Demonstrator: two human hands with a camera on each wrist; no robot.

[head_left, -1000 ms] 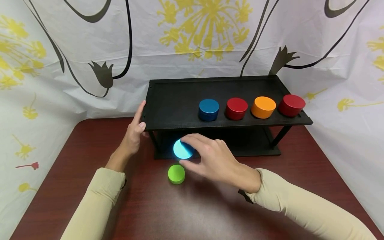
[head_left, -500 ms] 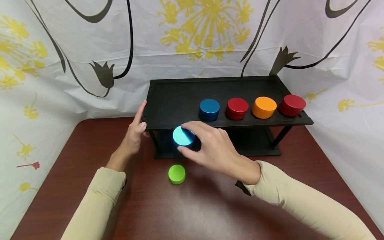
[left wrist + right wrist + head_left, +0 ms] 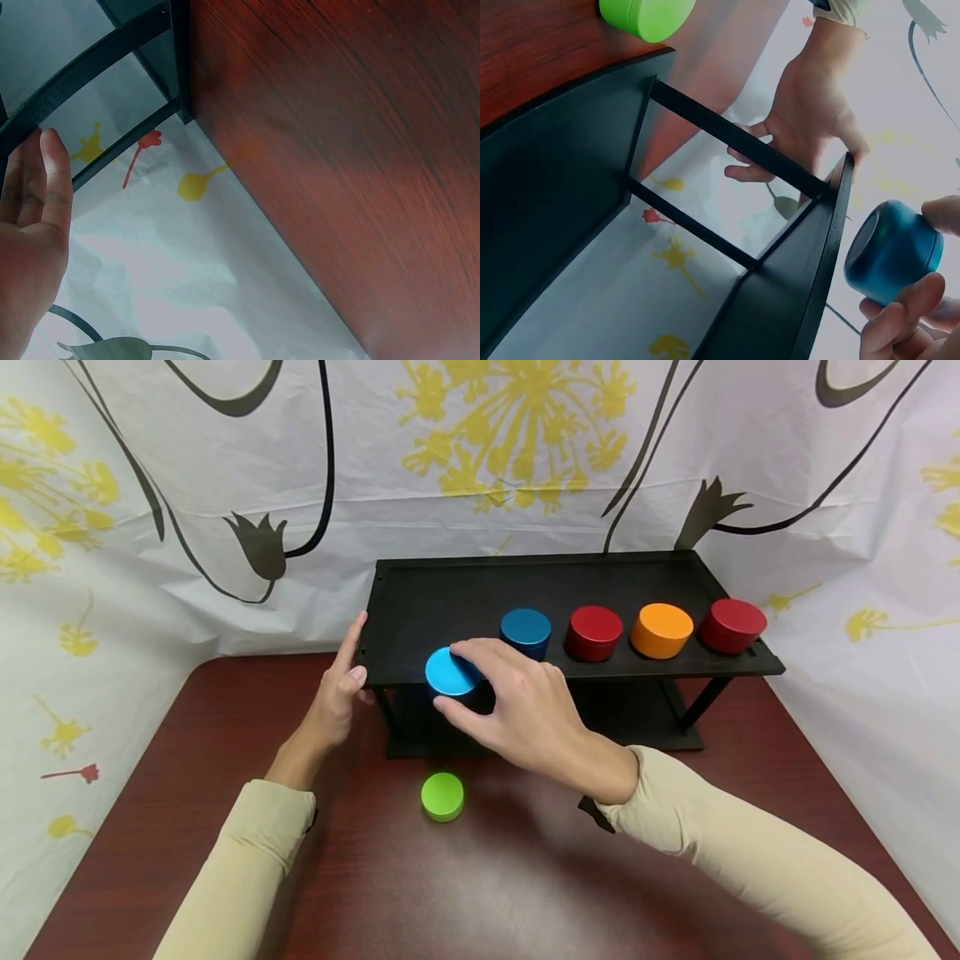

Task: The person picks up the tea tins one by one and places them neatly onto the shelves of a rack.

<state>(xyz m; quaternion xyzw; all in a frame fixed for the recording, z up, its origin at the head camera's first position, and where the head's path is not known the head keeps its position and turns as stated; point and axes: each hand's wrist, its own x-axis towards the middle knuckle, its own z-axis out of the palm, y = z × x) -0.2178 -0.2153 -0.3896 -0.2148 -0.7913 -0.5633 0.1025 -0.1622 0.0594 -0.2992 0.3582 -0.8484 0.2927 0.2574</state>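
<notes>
My right hand (image 3: 528, 710) pinches a round blue tin (image 3: 450, 670) between thumb and fingers, just in front of the black shelf's (image 3: 431, 597) upper front edge. In the right wrist view, this held tin (image 3: 895, 251) is tilted beside the upper board, apart from it. My left hand (image 3: 335, 693) touches the shelf's left end; in the left wrist view its fingers (image 3: 55, 176) are extended against the frame. On the upper board stand another blue tin (image 3: 526, 628), a red tin (image 3: 594, 633), an orange tin (image 3: 662, 631) and a second red tin (image 3: 732, 625).
A green tin (image 3: 442, 796) sits on the dark red wooden table (image 3: 390, 877), in front of the shelf. The lower board (image 3: 615, 718) lies under the upper one, joined by a black post (image 3: 703, 703). A patterned white sheet (image 3: 450, 518) hangs behind and at the sides.
My right hand has raised the blue tin from in front of the lower board to the height of the upper front edge. The left hand and the other tins stay put.
</notes>
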